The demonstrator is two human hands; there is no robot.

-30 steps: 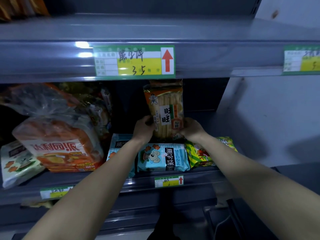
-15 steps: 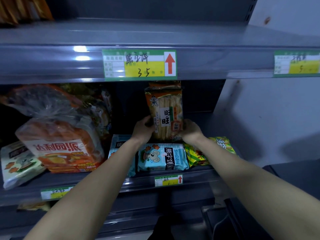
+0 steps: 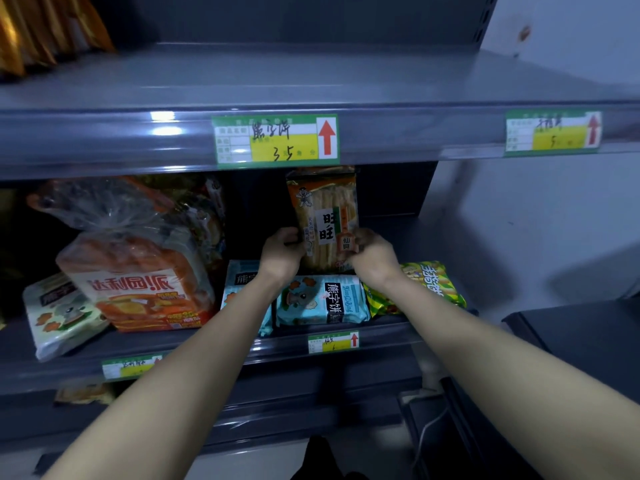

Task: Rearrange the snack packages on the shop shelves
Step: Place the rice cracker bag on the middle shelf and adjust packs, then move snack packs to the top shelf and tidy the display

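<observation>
While we reach into the middle shelf (image 3: 207, 344), our left hand (image 3: 281, 252) and our right hand (image 3: 372, 258) each have a closed grip on the rice cracker pack (image 3: 323, 220). It stands upright near the back of the shelf, behind a blue bear biscuit pack (image 3: 322, 301). The left hand pinches its left edge and the right hand pinches its lower right corner. Through the clear wrap we can see long pale crackers standing in a row. Its white label says 旺旺, and a small orange tag below says 仙贝.

The blue pack lies flat at the front of the shelf and shows a cartoon bear with the words 熊字饼. A second blue pack (image 3: 239, 289) lies just beside it on the left, partly hidden by our left arm. A green and yellow snack bag (image 3: 433, 282) lies to the right, under our right arm.

Further left stands a big clear bag of orange pies (image 3: 138, 271) with the words 达利园派. A pale green bear pack (image 3: 59, 313) leans next to it.

On the rail of the shelf above sits a green and yellow price tag (image 3: 275, 140) with a red arrow pointing up and a handwritten 3 5. Another price tag (image 3: 553, 133) sits far to the right, but its writing is too blurry to read.
</observation>
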